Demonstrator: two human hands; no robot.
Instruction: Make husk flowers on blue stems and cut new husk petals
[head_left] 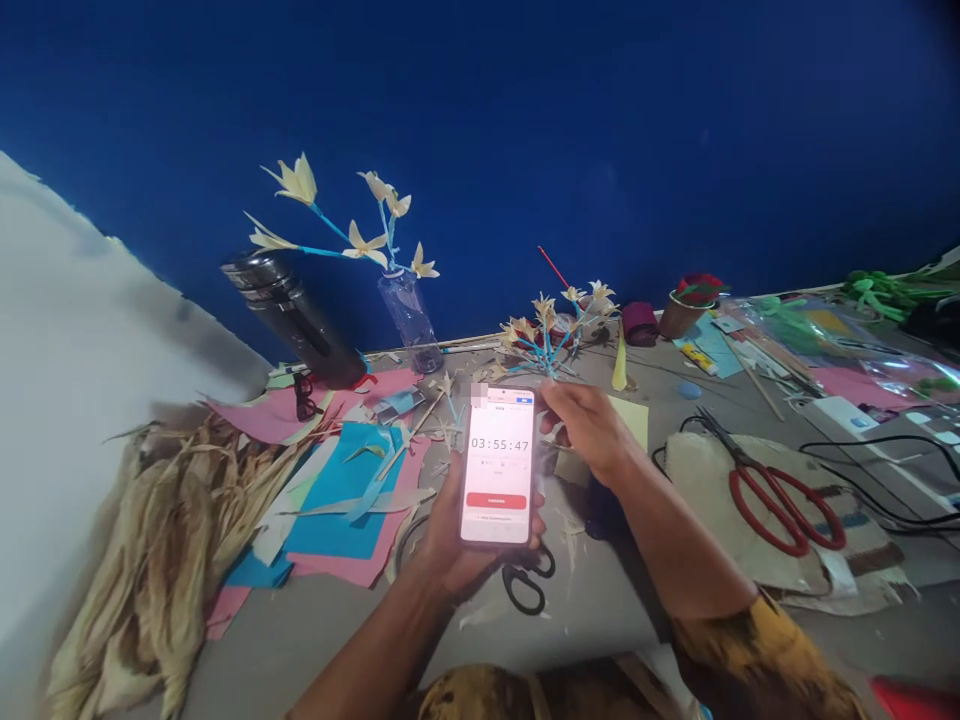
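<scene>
Bare table [592, 600] lies open between the black-handled scissors [529, 573] and the right forearm [675, 530], and between the dried husks [142, 570] and the left forearm [367, 640]. Beyond the phone [498, 470], the low flower bunch [546, 312] blocks a straight forward reach, with the bottle [411, 320] and black flask [307, 325] standing taller to its left and the blue wall [480, 150] closing the back. At right, the red-handled scissors [796, 522] on the cloth [697, 540] and looping cables [892, 439] obstruct a low pass.

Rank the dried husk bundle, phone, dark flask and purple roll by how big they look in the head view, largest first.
1. Dried husk bundle
2. Phone and dark flask: too alike to rank, and the phone looks nearer the camera
3. Purple roll
</scene>
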